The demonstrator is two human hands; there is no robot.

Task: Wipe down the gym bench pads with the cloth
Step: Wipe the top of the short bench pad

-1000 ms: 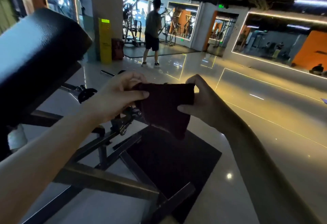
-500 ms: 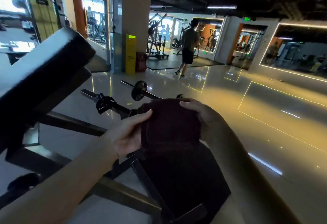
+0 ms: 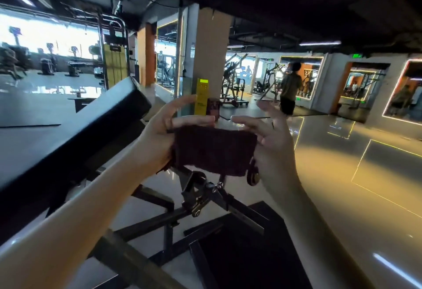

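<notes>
A dark maroon cloth [image 3: 214, 149], folded into a rectangle, is held up in front of me between both hands. My left hand [image 3: 159, 138] grips its left edge, with one finger lying along the top edge. My right hand [image 3: 274, 144] has its fingers spread and straight, and the cloth's right edge rests against its palm side. The black bench pad [image 3: 75, 135] slopes up at the left, just beside my left forearm. Neither the cloth nor either hand touches the pad.
The bench's steel frame [image 3: 201, 199] and a dark floor mat [image 3: 246, 254] lie below my hands. A pillar with a yellow sign [image 3: 202, 97] stands behind. A person [image 3: 290, 87] walks on the glossy floor at the right. Gym machines line the back.
My view has lifted and swung left. The hands rose with the cloth. My right hand's fingers, earlier curled over the cloth's top, have spread off it.
</notes>
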